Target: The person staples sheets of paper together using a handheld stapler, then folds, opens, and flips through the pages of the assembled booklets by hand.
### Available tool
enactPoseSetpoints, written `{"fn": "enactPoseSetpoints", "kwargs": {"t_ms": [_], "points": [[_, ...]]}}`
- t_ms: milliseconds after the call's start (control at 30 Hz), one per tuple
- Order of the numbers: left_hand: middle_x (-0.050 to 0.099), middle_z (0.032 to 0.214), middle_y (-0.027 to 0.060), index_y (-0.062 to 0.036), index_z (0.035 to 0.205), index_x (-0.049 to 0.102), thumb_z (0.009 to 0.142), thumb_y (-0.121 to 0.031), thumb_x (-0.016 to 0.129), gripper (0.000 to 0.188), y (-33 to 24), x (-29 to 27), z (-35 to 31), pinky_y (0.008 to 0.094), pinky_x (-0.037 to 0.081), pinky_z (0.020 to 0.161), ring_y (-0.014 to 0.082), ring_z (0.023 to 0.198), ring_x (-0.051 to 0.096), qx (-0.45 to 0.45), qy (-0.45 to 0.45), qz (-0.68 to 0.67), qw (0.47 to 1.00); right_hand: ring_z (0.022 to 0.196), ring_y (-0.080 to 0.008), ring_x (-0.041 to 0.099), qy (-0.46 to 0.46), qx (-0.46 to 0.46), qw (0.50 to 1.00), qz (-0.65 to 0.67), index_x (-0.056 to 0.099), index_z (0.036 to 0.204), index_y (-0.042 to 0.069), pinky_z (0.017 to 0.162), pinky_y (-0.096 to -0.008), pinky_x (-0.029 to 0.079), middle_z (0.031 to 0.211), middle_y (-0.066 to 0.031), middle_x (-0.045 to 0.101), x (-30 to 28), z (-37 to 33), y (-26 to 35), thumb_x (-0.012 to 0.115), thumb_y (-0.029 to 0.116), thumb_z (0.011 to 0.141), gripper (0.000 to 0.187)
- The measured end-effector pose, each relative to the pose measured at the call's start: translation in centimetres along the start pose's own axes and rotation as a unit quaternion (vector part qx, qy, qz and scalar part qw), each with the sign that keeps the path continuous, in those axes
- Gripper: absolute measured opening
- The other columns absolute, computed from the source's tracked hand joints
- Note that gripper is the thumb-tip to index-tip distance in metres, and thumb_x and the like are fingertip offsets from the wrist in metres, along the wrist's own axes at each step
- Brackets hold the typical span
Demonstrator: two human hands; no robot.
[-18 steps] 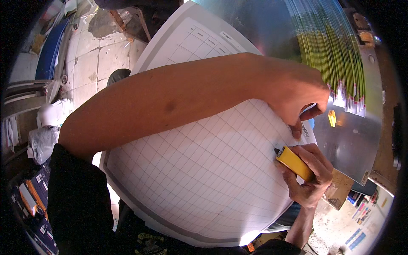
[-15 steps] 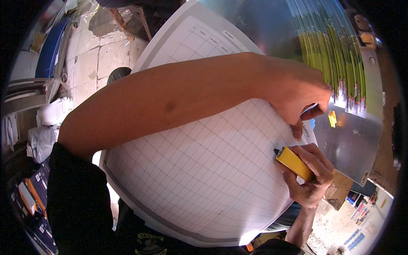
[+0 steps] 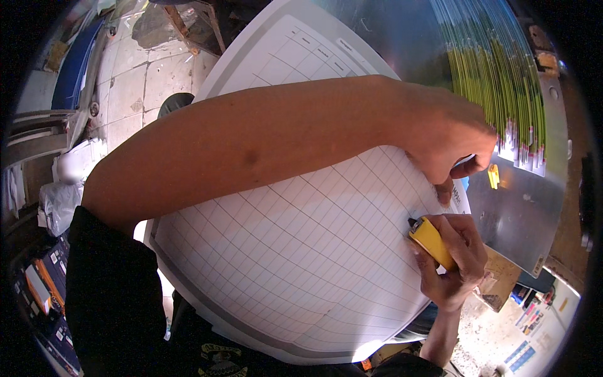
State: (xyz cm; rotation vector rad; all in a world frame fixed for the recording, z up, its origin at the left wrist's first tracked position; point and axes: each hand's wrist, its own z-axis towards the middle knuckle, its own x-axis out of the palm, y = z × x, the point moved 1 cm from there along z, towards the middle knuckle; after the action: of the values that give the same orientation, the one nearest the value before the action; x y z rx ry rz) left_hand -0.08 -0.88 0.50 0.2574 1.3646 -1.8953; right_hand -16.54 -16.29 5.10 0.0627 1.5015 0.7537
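Note:
A large stack of ruled paper sheets, printed with a table grid, lies across my lap and the table edge. My left arm crosses over it from the left. My left hand is closed at the stack's right edge, fingers curled and a fingertip pressing the paper; what lies under the palm is hidden. Just below, my right hand is wrapped round a yellow stapler. Its dark metal nose lies over the paper, close to the left fingertips. A bit of blue shows beside my left hand.
On the metal tabletop at right lie a row of green-edged booklets and a small yellow object. Dark boxes and a plastic bag stand at left. A wooden stool is on the tiled floor at the back.
My right hand has shifted slightly left and tilted, with the stapler still in its grip. The left hand stays at the paper's edge. The whole view has moved a little.

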Motion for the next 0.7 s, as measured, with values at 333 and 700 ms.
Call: {"fn": "enactPoseSetpoints", "kwargs": {"t_ms": [333,700], "points": [[0.069,0.073,0.0089,-0.004,0.084,0.069,0.071,-0.022,0.09,0.031,0.0,0.0,0.2,0.0383,0.052,0.064,0.0244,0.073,0.07,0.003,0.003,0.008,1.0,0.082,-0.0203,0.065,-0.001,0.098,0.993,0.069,0.07,0.113,-0.006,0.072,-0.029,0.053,0.093,-0.0151,0.067,0.1,0.0,0.5,0.085,0.013,0.077,0.043],[0.069,0.073,0.0094,-0.0038,0.084,0.069,0.071,-0.023,0.09,0.032,0.2,0.1,0.1,0.039,0.052,0.064,0.0247,0.072,0.07,0.006,-0.006,-0.003,1.0,0.085,-0.0278,0.068,0.008,0.026,1.0,0.015,0.072,0.112,-0.006,0.074,-0.0338,0.055,0.099,-0.0184,0.069,0.4,0.1,0.7,0.08,0.002,0.073,0.04]]}}
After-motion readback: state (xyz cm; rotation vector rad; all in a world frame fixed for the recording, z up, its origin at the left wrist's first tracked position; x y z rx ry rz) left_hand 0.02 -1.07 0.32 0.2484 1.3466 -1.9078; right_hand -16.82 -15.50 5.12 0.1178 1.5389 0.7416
